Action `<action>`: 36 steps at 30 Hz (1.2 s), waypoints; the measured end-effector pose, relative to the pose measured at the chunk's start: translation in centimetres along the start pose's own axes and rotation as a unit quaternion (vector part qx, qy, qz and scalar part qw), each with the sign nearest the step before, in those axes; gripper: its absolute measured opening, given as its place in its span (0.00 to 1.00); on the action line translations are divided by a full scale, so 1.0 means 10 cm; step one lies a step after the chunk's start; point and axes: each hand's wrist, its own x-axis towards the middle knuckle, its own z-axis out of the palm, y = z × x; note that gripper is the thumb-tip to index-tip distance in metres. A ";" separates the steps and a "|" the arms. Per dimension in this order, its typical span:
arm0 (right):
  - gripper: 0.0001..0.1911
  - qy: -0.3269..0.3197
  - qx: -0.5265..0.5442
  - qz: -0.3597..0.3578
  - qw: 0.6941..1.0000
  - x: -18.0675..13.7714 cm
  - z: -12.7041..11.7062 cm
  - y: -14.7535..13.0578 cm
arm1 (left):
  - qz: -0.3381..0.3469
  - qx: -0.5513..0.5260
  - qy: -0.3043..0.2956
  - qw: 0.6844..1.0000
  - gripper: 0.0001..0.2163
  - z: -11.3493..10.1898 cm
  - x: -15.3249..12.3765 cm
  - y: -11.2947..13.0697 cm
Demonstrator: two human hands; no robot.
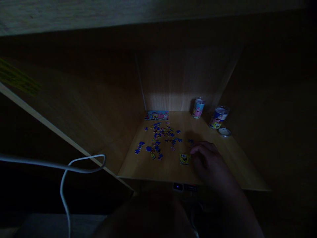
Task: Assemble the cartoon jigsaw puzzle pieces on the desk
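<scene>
- Across the middle of the frame, wooden desk (143, 168): dim light could cause mismatched colours.
- Lower right of centre, right hand (206, 160), fingers curled; whether it grips anything cannot be told. No left hand is discernible.
- Right of centre, upright larger can (216, 119): a stray forearm might topple it.
- Below centre, joined yellow puzzle section (184, 159), just beside the hand: a nudge could split it.
- Centre, loose puzzle pieces (156, 143): sweeping could scatter them.

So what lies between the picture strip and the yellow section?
Scattered puzzle pieces lie between the picture strip and the yellow section, in the head view.
</scene>
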 end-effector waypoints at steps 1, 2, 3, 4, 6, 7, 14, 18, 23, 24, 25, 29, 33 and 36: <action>0.09 0.002 0.001 0.000 1.000 0.00 0.00 0.00 | 0.003 0.007 0.002 1.000 0.08 -0.05 0.09 -0.04; 0.09 0.004 0.001 0.001 1.000 0.00 0.00 0.00 | 0.004 0.017 0.007 1.000 0.08 -0.11 0.17 -0.10; 0.09 0.006 0.000 0.002 1.000 0.00 0.00 0.00 | 0.002 0.037 0.010 0.999 0.09 -0.17 0.24 -0.19; 0.09 0.009 -0.002 0.003 1.000 0.00 0.00 0.00 | -0.002 0.100 0.043 0.994 0.08 -0.22 0.31 -0.29; 0.09 0.012 -0.003 0.004 1.000 0.00 0.00 -0.01 | -0.049 0.226 0.072 0.970 0.10 -0.28 0.43 -0.50; 0.09 0.013 -0.002 0.002 1.000 0.00 -0.01 -0.01 | -0.075 0.261 0.056 0.961 0.10 -0.28 0.48 -0.60; 0.10 0.013 -0.002 0.004 1.000 -0.01 -0.01 0.01 | -0.100 0.248 -0.014 0.964 0.08 -0.28 0.63 -0.88; 0.10 0.007 -0.004 0.001 1.000 -0.01 0.00 0.02 | -0.122 0.194 -0.028 0.973 0.10 -0.37 0.58 -0.86; 0.10 0.001 -0.004 0.000 1.000 -0.01 0.00 0.02 | -0.156 0.211 -0.007 0.965 0.07 -0.46 0.50 -0.85; 0.10 0.002 -0.003 0.001 1.000 -0.01 0.00 0.02 | -0.161 0.222 -0.007 0.962 0.07 -0.47 0.49 -0.85; 0.10 0.002 -0.003 0.003 1.000 -0.01 0.01 0.02 | -0.165 0.229 -0.013 0.959 0.07 -0.48 0.48 -0.85; 0.10 0.004 -0.002 0.003 1.000 -0.01 0.01 0.02 | -0.185 0.220 -0.022 0.958 0.07 -0.49 0.46 -0.89; 0.09 0.008 -0.004 -0.002 1.000 -0.01 0.00 0.00 | -0.177 0.177 0.001 0.968 0.04 -0.51 0.45 -0.98; 0.10 0.005 -0.001 -0.004 1.000 -0.01 -0.01 -0.02 | -0.150 0.104 -0.008 0.983 0.05 -0.51 0.49 -1.00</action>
